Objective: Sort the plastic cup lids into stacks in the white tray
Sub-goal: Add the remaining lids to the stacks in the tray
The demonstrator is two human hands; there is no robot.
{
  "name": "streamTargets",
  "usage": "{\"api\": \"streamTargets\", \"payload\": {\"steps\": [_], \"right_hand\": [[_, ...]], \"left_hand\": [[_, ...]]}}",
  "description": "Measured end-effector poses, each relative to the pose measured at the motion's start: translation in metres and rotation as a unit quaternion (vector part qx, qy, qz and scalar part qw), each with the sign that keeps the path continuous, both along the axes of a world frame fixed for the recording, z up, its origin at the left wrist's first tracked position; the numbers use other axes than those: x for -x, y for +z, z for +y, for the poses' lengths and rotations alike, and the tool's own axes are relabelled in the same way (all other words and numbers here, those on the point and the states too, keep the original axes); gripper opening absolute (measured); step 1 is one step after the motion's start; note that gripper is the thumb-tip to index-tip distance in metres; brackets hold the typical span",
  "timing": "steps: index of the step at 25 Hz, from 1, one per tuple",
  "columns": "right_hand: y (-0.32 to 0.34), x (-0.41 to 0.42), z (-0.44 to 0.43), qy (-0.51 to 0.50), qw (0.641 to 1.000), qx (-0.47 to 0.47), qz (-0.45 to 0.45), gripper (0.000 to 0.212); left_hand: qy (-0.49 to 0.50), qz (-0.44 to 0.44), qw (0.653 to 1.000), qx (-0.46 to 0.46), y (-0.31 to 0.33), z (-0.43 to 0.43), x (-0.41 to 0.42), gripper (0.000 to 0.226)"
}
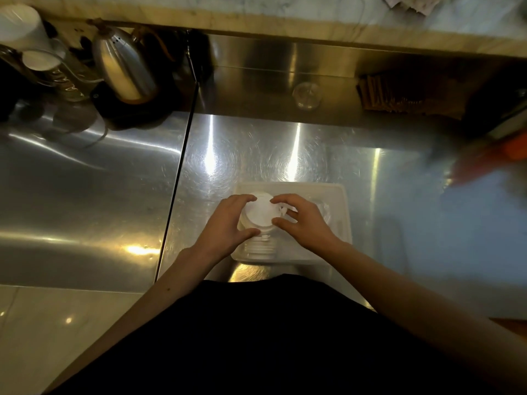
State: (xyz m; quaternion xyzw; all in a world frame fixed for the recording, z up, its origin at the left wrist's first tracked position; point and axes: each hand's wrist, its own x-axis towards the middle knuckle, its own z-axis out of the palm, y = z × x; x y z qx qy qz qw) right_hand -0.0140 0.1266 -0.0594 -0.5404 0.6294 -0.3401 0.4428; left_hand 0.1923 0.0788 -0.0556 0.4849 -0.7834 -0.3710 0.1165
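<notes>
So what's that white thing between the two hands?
In the head view, a stack of white lids sits between the left hand and right hand, standing in the white tray. Fingers touch both sides.

My left hand [228,220] and my right hand [302,220] cover both sides of the stack of lids [261,216], so I cannot count its layers or see how it sits in the white tray [343,212]. The clear lids [323,209] on the tray's right side are too faint to count. At the far right, an orange and blue shape [484,178] is blurred beyond naming. My dark clothing [256,337] hides the near edge of the surface [85,181]. A white cup stack [20,24] is cut off at the far left corner.
</notes>
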Motion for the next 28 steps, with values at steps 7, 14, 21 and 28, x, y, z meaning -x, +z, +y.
{"api": "streamTargets", "payload": {"steps": [7,14,21,28], "right_hand": [[-0.011,-0.007,-0.008,0.015,0.994,0.057,0.094,0.034],[-0.017,-0.007,-0.012,0.029,0.994,0.028,0.1,0.039],[-0.015,0.001,-0.011,0.024,0.996,0.018,0.083,0.041],[0.006,0.018,-0.021,-0.003,0.999,-0.008,0.047,0.035]], "left_hand": [[-0.011,-0.017,0.999,0.039,-0.003,-0.003,0.001,0.063],[-0.041,-0.097,0.993,0.06,0.0,-0.006,0.009,0.063],[-0.045,-0.078,0.995,0.053,-0.001,-0.008,0.006,0.061],[-0.008,-0.001,0.999,0.046,0.006,-0.02,0.011,0.043]]}}
